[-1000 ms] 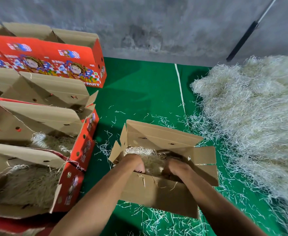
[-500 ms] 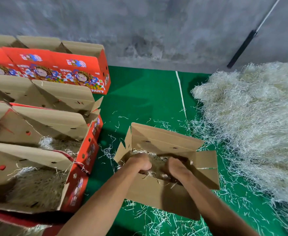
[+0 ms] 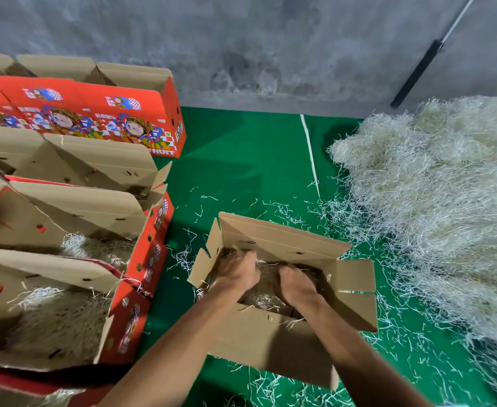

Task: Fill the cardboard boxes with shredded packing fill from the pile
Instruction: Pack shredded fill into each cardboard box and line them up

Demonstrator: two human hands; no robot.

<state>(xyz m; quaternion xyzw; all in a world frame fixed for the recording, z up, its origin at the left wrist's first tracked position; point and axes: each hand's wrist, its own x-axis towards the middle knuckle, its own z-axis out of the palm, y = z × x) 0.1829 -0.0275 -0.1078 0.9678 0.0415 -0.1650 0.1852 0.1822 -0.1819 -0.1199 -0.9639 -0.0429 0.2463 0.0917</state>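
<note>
Now I have both hands down inside the open cardboard box (image 3: 273,339), tamping the shredded fill (image 3: 263,298) flat; the left hand (image 3: 237,274) is blurred and I cannot tell its grip, while the right hand (image 3: 295,284) curls into the shreds. Next, I judge, comes another armful from the pile (image 3: 441,207) at my right; the box's raised flaps narrow the mouth. Filled red boxes (image 3: 141,259) crowd the left; bare green mat (image 3: 241,160) lies ahead.
</note>
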